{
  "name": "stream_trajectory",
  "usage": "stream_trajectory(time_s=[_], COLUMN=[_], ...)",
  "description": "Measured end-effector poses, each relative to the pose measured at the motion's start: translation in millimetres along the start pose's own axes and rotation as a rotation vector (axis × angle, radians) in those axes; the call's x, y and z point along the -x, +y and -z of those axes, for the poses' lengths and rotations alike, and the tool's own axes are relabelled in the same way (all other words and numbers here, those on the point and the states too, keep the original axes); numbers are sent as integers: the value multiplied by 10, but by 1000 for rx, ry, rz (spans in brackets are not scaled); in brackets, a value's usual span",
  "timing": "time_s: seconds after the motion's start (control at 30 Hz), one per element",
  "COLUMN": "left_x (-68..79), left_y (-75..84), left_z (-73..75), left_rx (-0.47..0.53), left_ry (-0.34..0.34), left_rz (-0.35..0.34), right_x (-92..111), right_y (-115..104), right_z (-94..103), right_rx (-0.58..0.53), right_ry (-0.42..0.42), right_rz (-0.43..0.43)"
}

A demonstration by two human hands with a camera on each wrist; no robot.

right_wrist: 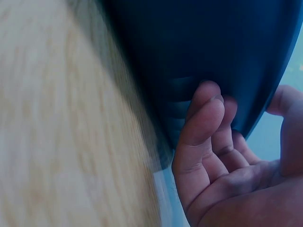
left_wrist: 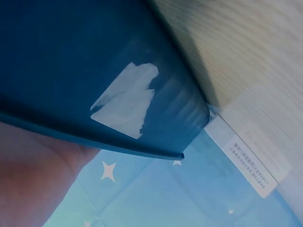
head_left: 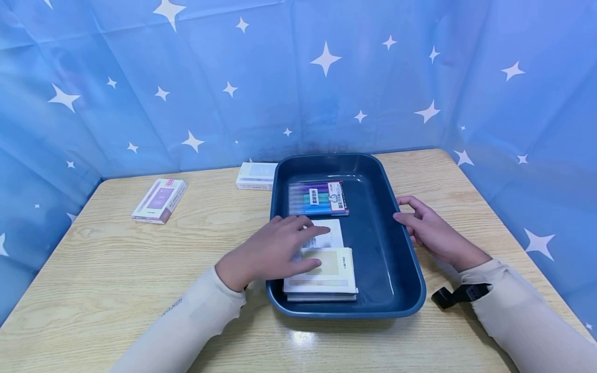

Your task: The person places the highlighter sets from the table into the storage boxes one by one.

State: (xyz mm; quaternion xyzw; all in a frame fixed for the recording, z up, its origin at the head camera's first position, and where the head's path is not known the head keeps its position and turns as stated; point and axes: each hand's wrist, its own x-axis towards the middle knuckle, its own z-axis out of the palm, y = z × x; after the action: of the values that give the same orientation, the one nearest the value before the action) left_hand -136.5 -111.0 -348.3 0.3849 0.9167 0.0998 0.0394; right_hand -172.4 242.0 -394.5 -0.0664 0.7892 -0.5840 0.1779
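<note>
A dark blue tray [head_left: 380,259] stands on the wooden table. Inside lie a clear pack of coloured pens [head_left: 317,199], a white box [head_left: 332,233], and a pale yellow and white box [head_left: 322,277] stacked on another. My left hand [head_left: 275,248] reaches across the tray's left rim, fingers spread loosely above the boxes; whether they touch cannot be seen. My right hand [head_left: 429,228] holds the tray's right rim, thumb at the edge. In the right wrist view, its curled fingers [right_wrist: 203,118] rest against the outer wall.
A white and purple box [head_left: 159,201] lies at the table's left. Another white box [head_left: 256,175] sits behind the tray's far left corner. A blue curtain with white stars [head_left: 224,103] hangs along the table's back and sides. A black strap [head_left: 459,296] circles the right wrist.
</note>
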Motion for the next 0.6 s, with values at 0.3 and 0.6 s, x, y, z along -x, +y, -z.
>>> stream_trajectory(time_s=[0.3, 0.6], left_x=[17, 12], left_y=[-55, -89], left_z=[43, 65], left_rx=[-3, -18], left_ry=[26, 41], left_rz=[29, 70], right_x=[0, 1], right_y=[0, -5], right_z=[2, -4], right_rx=[-3, 1], right_ry=[-4, 1], right_rz=[0, -3])
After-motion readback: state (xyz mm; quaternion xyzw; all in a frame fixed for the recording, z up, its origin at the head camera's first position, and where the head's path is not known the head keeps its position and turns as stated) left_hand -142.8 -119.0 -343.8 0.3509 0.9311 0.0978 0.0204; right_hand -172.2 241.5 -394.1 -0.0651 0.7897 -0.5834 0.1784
